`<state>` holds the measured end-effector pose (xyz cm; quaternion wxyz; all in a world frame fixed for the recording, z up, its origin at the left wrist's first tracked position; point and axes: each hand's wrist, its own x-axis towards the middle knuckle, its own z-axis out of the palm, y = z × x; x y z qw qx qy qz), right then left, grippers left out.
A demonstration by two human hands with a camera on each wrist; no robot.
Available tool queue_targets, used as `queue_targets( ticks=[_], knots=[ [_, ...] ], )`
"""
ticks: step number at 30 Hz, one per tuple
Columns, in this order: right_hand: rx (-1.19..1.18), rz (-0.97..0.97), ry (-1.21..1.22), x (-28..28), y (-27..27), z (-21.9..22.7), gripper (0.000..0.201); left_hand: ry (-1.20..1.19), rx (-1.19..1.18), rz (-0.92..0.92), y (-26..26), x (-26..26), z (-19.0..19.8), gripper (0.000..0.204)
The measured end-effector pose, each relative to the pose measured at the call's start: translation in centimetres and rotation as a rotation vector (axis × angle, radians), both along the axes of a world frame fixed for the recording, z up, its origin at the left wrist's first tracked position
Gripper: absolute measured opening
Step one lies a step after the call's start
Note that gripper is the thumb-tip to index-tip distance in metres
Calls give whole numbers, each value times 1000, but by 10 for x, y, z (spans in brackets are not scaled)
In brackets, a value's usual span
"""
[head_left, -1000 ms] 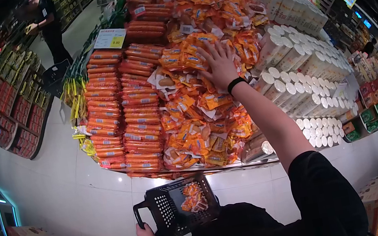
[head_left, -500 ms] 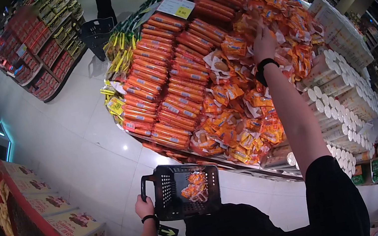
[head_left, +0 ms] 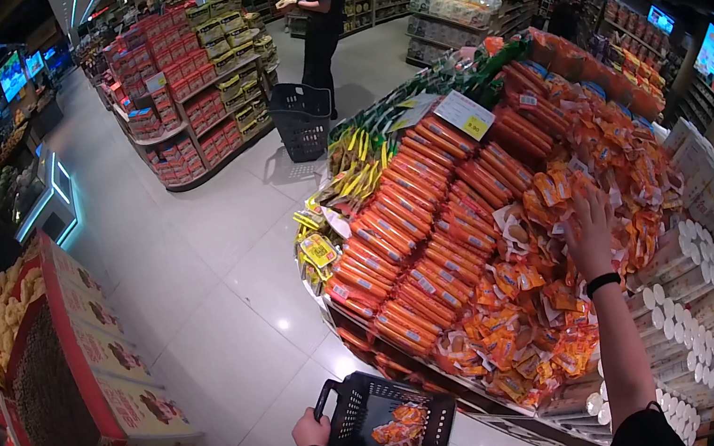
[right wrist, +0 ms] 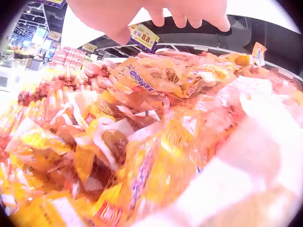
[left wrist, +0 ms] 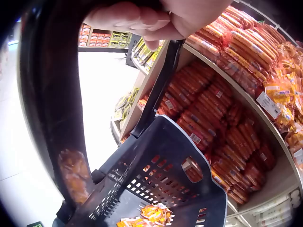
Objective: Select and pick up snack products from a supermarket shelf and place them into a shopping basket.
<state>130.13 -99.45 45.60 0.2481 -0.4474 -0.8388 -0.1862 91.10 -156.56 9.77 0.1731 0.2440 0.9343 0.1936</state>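
Note:
My left hand (head_left: 310, 430) grips the handle (head_left: 324, 395) of a black plastic shopping basket (head_left: 353, 432). Several orange snack packets (head_left: 401, 432) lie on the basket's floor. Over a heaped pile of loose orange-wrapped packets (head_left: 504, 326) reaches my right hand (head_left: 592, 236), its fingers stretched out and nothing held. In the right wrist view, that hand's fingers (right wrist: 180, 18) hang above the netted and wrapped packets (right wrist: 137, 80). Stacks of long orange-red sausage packs (head_left: 408, 243) stand to the left of the pile.
White cylindrical packs (head_left: 676, 300) fill the display's right side. A price card (head_left: 464, 114) tops the sausage stacks. Beyond it, a person (head_left: 322, 14) stands near another black basket (head_left: 300, 118). At the left is a red-edged box display (head_left: 103, 382) beside the tiled floor (head_left: 192, 262).
The head view has swung left and up, showing more aisle. My right hand lay spread on the packets, then reached among them; now its fingers extend above them. The left hand keeps hold of the basket.

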Motion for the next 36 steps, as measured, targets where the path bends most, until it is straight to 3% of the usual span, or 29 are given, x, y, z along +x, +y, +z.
queue_targets(
  ticks=[3, 6, 8, 14, 18, 24, 27, 29, 32, 36],
  knots=[
    [-63, -106, 19, 25, -45, -16, 69, -4, -11, -2, 3, -1, 2, 24],
    [-238, -229, -227, 58, -73, -47, 70, 2, -41, 12, 4, 0, -2, 24],
    [-202, -139, -269, 81, -73, -64, 70, -12, -26, 12, 6, 0, 1, 25],
    [-201, -66, -273, 100, -89, -46, 70, 9, -53, -23, 7, 0, 1, 27],
    [-180, -45, -156, 104, -114, -38, 67, 18, -78, -28, 7, 0, 5, 28],
    [-398, -82, -136, 142, -154, -40, 70, -35, -71, -20, -2, 12, 7, 30],
    [-355, -20, 4, 158, -152, -48, 70, -66, -93, 0, 0, 16, 10, 30],
    [-339, -13, -7, 173, -141, -69, 60, -89, -75, 14, -2, 21, 9, 31],
    [-280, 42, 8, 181, -128, -82, 43, -144, -217, 3, -2, 20, 9, 43],
    [-235, 114, 169, 170, -143, -62, 33, -176, -467, -7, -2, 20, 6, 54]
  ],
)
